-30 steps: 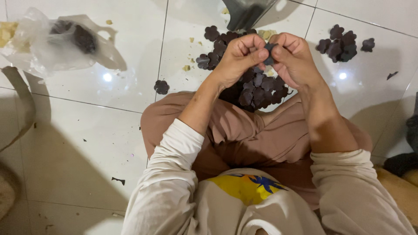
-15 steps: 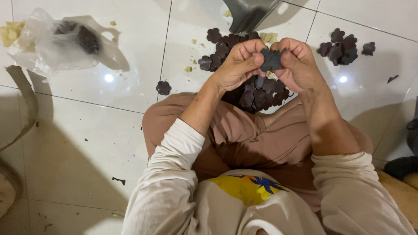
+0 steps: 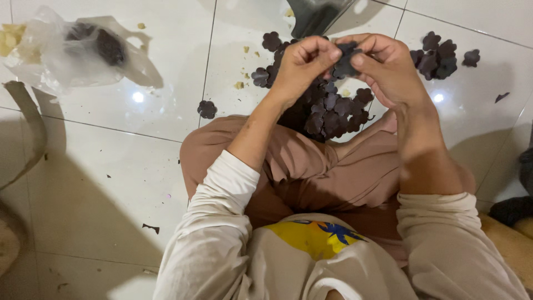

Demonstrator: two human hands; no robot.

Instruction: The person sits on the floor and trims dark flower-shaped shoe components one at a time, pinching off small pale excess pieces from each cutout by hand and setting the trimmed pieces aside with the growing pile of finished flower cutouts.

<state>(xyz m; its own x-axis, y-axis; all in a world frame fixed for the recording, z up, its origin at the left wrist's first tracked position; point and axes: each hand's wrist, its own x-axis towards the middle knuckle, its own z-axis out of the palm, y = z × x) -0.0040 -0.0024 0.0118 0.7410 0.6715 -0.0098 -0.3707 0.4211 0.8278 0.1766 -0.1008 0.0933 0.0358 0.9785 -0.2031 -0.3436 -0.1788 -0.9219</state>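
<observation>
Both hands meet above a heap of dark flower-shaped cutouts (image 3: pixel 333 108) on the white tiled floor (image 3: pixel 111 183), and between them they hold one dark flower-shaped piece (image 3: pixel 345 62). The left hand (image 3: pixel 302 64) is curled into a loose fist, its fingertips pressed together on the left edge of the piece. The right hand (image 3: pixel 388 66) pinches the right edge between thumb and forefinger, the other fingers bent behind. The piece sits up off the floor, directly over the far side of the heap, and partly hidden by the fingers.

The heap lies just beyond the person's folded legs in brown trousers (image 3: pixel 311 172), touching the fabric at its near edge. A smaller cluster of the same dark cutouts (image 3: pixel 438 55) rests to the right of the right hand, well apart from the heap. One single cutout (image 3: pixel 207 109) lies alone on the tile to the left of the left forearm. Small pale crumbs of scrap (image 3: pixel 240 85) dot the floor near the heap.

At the far left a crumpled clear plastic bag (image 3: pixel 61 50) lies on the tile with more dark pieces showing through it. The sleeves are cream-coloured, pushed up on both forearms
</observation>
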